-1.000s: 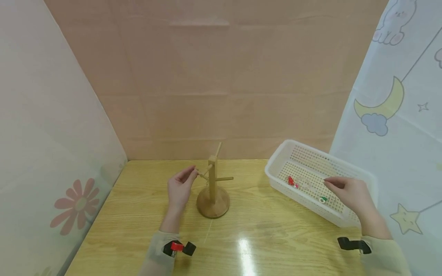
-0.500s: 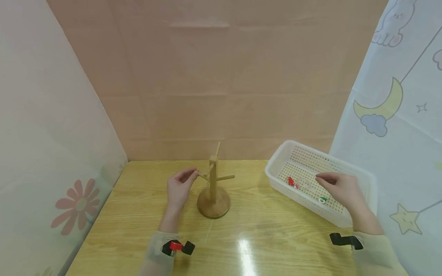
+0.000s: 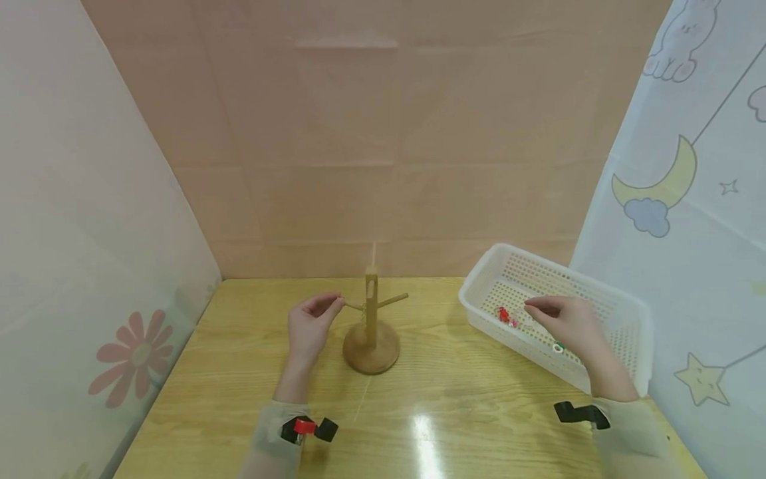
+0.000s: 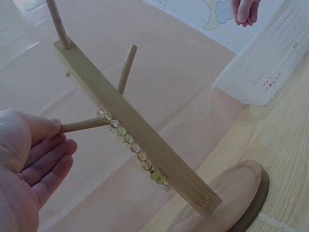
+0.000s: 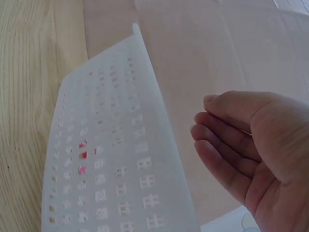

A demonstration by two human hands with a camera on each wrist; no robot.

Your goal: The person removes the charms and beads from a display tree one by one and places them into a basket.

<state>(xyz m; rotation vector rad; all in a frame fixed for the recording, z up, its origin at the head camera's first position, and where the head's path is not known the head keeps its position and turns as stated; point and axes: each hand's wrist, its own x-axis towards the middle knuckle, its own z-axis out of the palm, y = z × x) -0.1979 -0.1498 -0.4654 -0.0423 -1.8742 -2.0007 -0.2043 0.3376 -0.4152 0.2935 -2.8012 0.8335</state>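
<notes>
left hand: pinches peg tip on stand, table's back middle
right hand: relaxed, empty, over basket, right edge
tip: steady the stand; beads hang on the peg

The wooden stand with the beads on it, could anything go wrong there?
Maybe. The left hand pinches the tip of one peg on the wooden stand. A tug there could tip the stand, since it is tall on a small round base. The bead bracelet hangs near the post, so a wobble might slide it off the peg. The right hand hovers over the white basket, which sits near the table edge, so a bump might push it off.
</notes>
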